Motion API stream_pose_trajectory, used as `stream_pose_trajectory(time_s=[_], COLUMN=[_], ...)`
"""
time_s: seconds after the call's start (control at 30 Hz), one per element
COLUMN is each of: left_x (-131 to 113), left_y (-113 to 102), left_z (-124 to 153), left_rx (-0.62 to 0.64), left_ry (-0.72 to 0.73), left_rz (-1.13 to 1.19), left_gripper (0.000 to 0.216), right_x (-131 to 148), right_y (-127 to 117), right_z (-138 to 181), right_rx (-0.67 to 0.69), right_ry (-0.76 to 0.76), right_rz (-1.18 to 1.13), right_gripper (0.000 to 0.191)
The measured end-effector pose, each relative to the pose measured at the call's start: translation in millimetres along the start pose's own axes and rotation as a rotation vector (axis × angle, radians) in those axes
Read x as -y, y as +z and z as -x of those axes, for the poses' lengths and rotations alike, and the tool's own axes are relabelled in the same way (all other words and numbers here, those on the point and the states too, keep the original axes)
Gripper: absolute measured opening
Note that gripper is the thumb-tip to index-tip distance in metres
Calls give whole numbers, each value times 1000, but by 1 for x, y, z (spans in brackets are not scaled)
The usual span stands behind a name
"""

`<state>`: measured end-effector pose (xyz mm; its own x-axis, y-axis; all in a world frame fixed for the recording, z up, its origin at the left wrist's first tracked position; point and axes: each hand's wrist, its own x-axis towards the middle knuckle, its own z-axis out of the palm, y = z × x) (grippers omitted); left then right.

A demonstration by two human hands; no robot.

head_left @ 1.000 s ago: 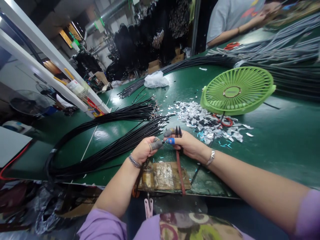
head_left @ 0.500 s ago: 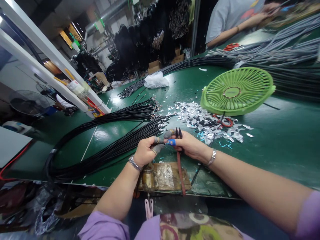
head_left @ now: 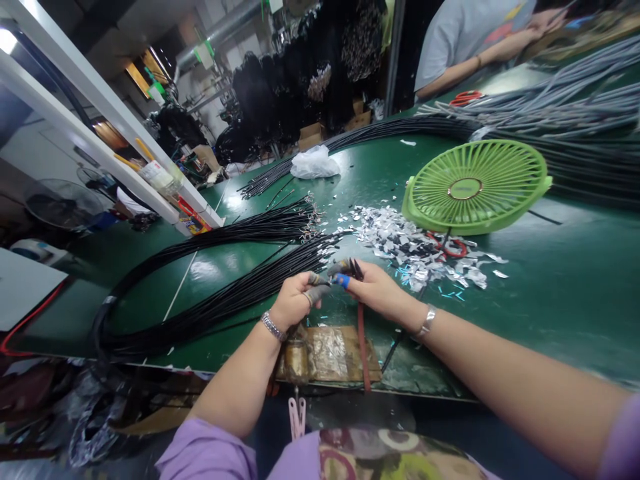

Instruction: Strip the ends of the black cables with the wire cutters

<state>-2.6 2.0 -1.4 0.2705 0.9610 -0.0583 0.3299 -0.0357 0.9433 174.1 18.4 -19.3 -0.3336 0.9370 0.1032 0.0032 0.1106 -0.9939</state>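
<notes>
My left hand (head_left: 295,300) is closed in a pinch on the end of a black cable, its fingertips in grey covers. My right hand (head_left: 377,290) grips red-handled cutters (head_left: 361,340), jaws pointing up by the fingertips, with blue tape on one finger. The two hands meet fingertip to fingertip above the near edge of the green table (head_left: 550,280). A long bundle of black cables (head_left: 210,307) runs left from my left hand, stripped ends near my fingers. Silver foil scraps (head_left: 405,243) lie just beyond my right hand.
A green fan (head_left: 475,187) lies flat at the right. A taped wooden block (head_left: 325,353) sits at the table edge under my hands. Grey cable bundles (head_left: 565,100) and a white bag (head_left: 313,162) lie farther back. Another person's arm (head_left: 470,67) rests on the far side.
My hands have shifted slightly up and together; the left fingers have closed tighter on the cable end. The camera has tipped a little.
</notes>
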Motion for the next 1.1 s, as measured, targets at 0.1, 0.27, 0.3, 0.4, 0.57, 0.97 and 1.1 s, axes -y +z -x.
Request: stream_pose_trajectory(time_s=[0.1, 0.27, 0.3, 0.4, 0.57, 0.97, 1.1], left_x=[-3, -3, -2, -2, -4, -5, -4], left_y=[1, -1, -1, -1, 2, 5, 6], left_z=[-4, -6, -5, -5, -4, -1, -2], left_rx=[-84, -115, -115, -121, -115, -103, -106], left_ry=[-133, -170, -171, -172, -171, -158, -158], left_rz=[142, 235, 243, 259, 258, 237, 204], left_gripper=[34, 36, 36, 39, 41, 41, 41], right_x=[-1, -1, -2, -3, -5, -10, -10], right_y=[-5, -9, -8, -5, -1, 7, 9], right_z=[1, 4, 5, 5, 5, 3, 4], right_rx=[-29, 59, 80, 87, 15, 33, 29], right_ry=[-76, -120, -137, -218, -252, -261, -252], right_rz=[305, 771, 808, 804, 734, 671, 656], right_gripper=[31, 22, 21, 20, 15, 14, 15])
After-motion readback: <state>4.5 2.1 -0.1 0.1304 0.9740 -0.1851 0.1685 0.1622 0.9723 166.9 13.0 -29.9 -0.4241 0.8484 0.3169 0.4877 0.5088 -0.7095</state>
